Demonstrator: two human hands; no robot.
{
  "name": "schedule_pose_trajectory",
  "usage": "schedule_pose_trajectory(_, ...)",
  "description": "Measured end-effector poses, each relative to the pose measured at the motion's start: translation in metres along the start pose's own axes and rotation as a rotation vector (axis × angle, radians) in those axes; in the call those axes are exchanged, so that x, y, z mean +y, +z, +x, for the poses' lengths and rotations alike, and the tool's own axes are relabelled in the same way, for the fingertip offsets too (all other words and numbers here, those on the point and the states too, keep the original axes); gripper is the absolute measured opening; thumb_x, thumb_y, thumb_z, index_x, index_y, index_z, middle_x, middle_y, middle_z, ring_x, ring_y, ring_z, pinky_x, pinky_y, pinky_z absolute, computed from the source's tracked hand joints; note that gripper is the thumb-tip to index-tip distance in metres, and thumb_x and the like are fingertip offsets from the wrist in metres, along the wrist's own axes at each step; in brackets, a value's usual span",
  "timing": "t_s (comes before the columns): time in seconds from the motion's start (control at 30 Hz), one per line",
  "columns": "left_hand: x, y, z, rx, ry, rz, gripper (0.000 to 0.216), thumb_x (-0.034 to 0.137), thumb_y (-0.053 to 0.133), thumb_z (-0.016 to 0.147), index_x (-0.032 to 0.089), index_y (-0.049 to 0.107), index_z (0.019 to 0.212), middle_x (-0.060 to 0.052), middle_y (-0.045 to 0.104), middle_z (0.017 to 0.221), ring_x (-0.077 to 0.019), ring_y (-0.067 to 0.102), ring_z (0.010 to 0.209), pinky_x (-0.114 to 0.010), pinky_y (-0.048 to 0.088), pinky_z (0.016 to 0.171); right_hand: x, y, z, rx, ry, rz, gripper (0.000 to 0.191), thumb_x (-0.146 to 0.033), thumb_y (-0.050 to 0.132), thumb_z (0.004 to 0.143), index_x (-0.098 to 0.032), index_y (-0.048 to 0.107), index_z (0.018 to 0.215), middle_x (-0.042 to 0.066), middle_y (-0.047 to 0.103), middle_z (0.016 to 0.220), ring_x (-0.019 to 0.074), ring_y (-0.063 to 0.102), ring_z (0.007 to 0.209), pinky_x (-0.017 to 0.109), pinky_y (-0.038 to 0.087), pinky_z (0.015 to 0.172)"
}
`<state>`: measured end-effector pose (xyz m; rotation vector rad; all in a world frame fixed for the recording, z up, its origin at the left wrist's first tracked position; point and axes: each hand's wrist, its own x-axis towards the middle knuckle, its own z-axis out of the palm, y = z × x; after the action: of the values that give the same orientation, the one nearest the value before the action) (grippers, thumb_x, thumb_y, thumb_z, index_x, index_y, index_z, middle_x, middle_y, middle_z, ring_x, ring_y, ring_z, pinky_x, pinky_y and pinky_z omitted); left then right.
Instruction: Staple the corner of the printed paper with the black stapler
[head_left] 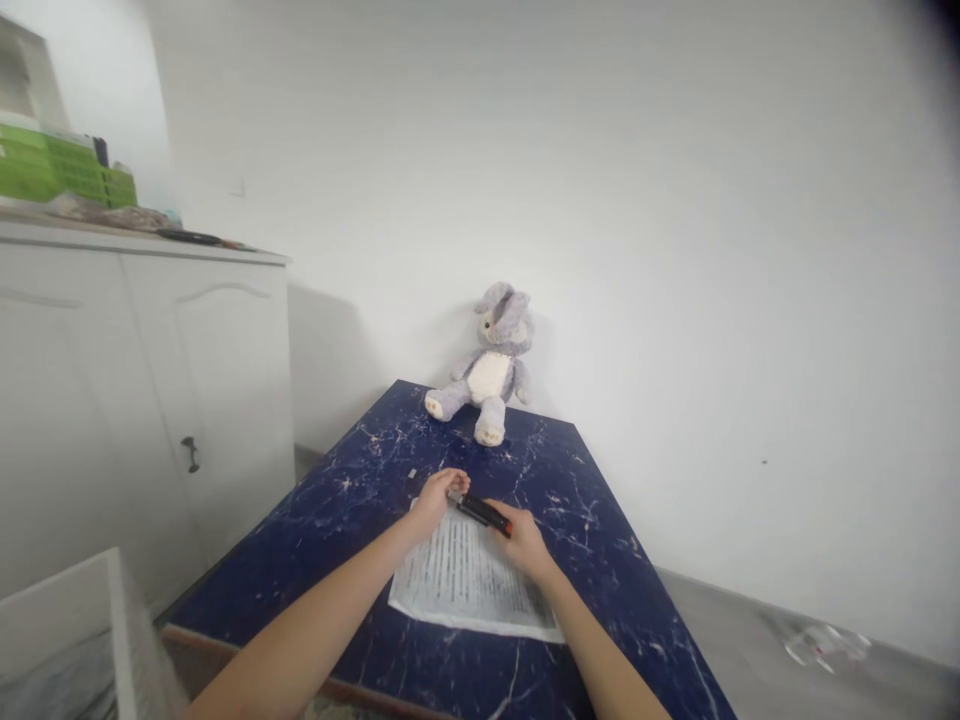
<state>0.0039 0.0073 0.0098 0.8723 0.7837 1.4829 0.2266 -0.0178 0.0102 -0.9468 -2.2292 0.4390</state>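
In my right hand (521, 545) is a black utility knife (484, 513) with a red end and a silver metal tip. It slants over the top of a printed paper sheet (469, 585), and the fingers are wrapped round its body. My left hand (439, 495) is curled at the metal tip, with its fingers bent around that end. What exactly the left fingertips grip is too small to make out clearly. A small grey piece (412, 473) lies on the table just left of the left hand.
The dark blue marbled table (300, 560) narrows toward the wall. A grey plush rabbit (491, 370) sits at its far end. On the left stand a white cabinet (217, 380) with green baskets (67, 165) on top, and a white bin (116, 620). Clear plastic (825, 645) lies on the floor.
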Motion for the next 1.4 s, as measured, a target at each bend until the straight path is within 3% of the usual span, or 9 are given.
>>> schedule_pose_trajectory(0.17, 0.008, 0.001, -0.002, 0.079, -0.258, -0.303, 0.025, 0.024, 0.055, 0.098, 0.008, 0.072, 0.090, -0.017, 0.075, 0.102, -0.0206, 0.072, 0.092, -0.032, 0.053, 0.090, -0.005, -0.005, -0.002, 0.148, -0.396, -0.473, 0.068, 0.008, 0.041, 0.081, -0.018, 0.065, 0.138, 0.011, 0.069, 0.138, 0.0266, 0.058, 0.138, 0.051, 0.047, 0.117)
schedule_pose_trajectory(0.4, 0.006, 0.001, -0.003, -0.077, -0.409, -0.372, 0.028, 0.018, 0.049, 0.102, 0.002, 0.073, 0.100, -0.018, 0.074, 0.097, -0.0209, 0.073, 0.086, -0.032, 0.056, 0.087, -0.014, -0.015, -0.004, 0.135, -0.506, -0.665, 0.054, 0.003, 0.044, 0.095, -0.019, 0.063, 0.141, 0.010, 0.065, 0.144, 0.0269, 0.055, 0.141, 0.049, 0.046, 0.118)
schedule_pose_trajectory(0.5, 0.000, 0.001, 0.000, -0.082, -0.335, -0.297, 0.014, 0.008, 0.061, 0.093, 0.003, 0.074, 0.097, -0.018, 0.075, 0.099, -0.0211, 0.074, 0.093, -0.034, 0.054, 0.101, -0.014, -0.013, -0.003, 0.183, -0.429, -0.552, 0.056, 0.003, 0.044, 0.093, -0.022, 0.065, 0.139, 0.008, 0.068, 0.139, 0.0258, 0.058, 0.138, 0.050, 0.046, 0.117)
schedule_pose_trajectory(0.63, -0.001, -0.005, 0.009, 0.125, -0.051, -0.208, 0.005, 0.008, 0.072, 0.087, 0.011, 0.071, 0.091, -0.012, 0.075, 0.096, -0.0193, 0.074, 0.096, -0.045, 0.049, 0.113, -0.005, -0.011, -0.001, 0.378, -0.049, -0.171, 0.046, -0.007, 0.053, 0.086, -0.020, 0.074, 0.125, 0.011, 0.076, 0.123, 0.0291, 0.071, 0.118, 0.052, 0.054, 0.106)
schedule_pose_trajectory(0.8, 0.011, -0.005, 0.006, 0.112, 0.280, -0.065, 0.030, 0.037, 0.077, 0.090, 0.016, 0.065, 0.106, -0.011, 0.073, 0.109, -0.0232, 0.075, 0.104, -0.051, 0.052, 0.110, 0.009, -0.014, -0.003, 0.062, 0.278, 0.358, 0.038, -0.034, 0.081, 0.076, -0.015, 0.079, 0.109, 0.010, 0.080, 0.101, 0.0294, 0.076, 0.089, 0.042, 0.062, 0.081)
schedule_pose_trajectory(0.93, 0.021, 0.010, -0.012, -0.107, 0.338, 0.160, 0.034, 0.042, 0.074, 0.092, 0.019, 0.061, 0.114, -0.011, 0.071, 0.115, -0.0249, 0.076, 0.101, -0.046, 0.060, 0.097, -0.001, -0.018, -0.003, -0.075, 0.189, 0.277, 0.034, -0.033, 0.082, 0.079, -0.018, 0.078, 0.109, 0.009, 0.079, 0.101, 0.0278, 0.074, 0.090, 0.044, 0.059, 0.087)
schedule_pose_trajectory(1.07, 0.021, 0.022, -0.027, -0.319, 0.561, 0.522, 0.022, 0.036, 0.067, 0.097, 0.021, 0.063, 0.112, -0.011, 0.068, 0.120, -0.0223, 0.074, 0.106, -0.038, 0.063, 0.091, -0.016, -0.022, 0.002, 0.146, -0.081, 0.107, 0.041, -0.037, 0.079, 0.087, -0.023, 0.070, 0.124, 0.013, 0.069, 0.124, 0.0306, 0.064, 0.119, 0.050, 0.053, 0.103)
schedule_pose_trajectory(1.2, 0.018, 0.025, -0.033, -0.366, 0.811, 0.634, 0.014, 0.025, 0.061, 0.101, 0.022, 0.059, 0.114, -0.011, 0.062, 0.129, -0.0174, 0.071, 0.107, -0.034, 0.064, 0.086, -0.022, -0.021, 0.003, 0.322, -0.230, -0.015, 0.033, -0.035, 0.073, 0.093, -0.024, 0.066, 0.123, 0.014, 0.065, 0.124, 0.0296, 0.062, 0.118, 0.051, 0.053, 0.101)
schedule_pose_trajectory(1.4, 0.018, 0.028, -0.041, -0.485, 0.609, 0.660, 0.009, 0.025, 0.063, 0.098, 0.023, 0.064, 0.106, -0.013, 0.064, 0.130, -0.0248, 0.065, 0.119, -0.043, 0.058, 0.096, -0.027, -0.018, 0.000, 0.294, -0.409, -0.181, 0.024, -0.020, 0.059, 0.102, -0.028, 0.071, 0.121, 0.009, 0.072, 0.113, 0.0226, 0.066, 0.104, 0.041, 0.055, 0.093)
